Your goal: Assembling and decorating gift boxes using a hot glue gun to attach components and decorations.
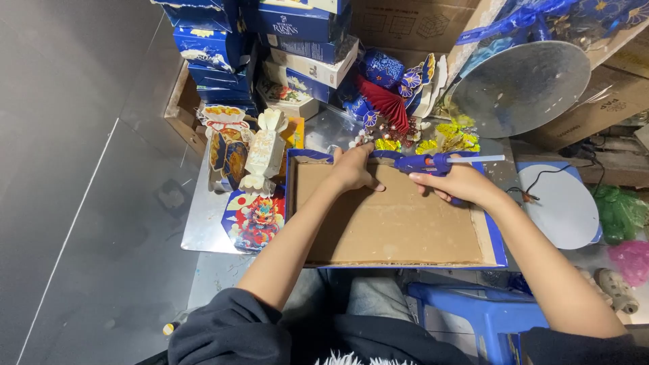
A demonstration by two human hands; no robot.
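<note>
Dark sleeves sit at 6 o'clock, above a blue plastic stool (473, 314). Both bare forearms reach toward 12 over a shallow blue-edged cardboard tray (392, 220) lying on the metal surface (203, 223). The left hand (351, 169) rests at the tray's far edge, fingers pressed flat on the cardboard. The right hand (456, 182) has its fingers wrapped around a blue glue gun (426, 163), nozzle aimed toward 9 along that far rim. At 9 o'clock stand paper lantern ornaments (247, 155); stacked blue boxes (297, 34) sit at 11.
</note>
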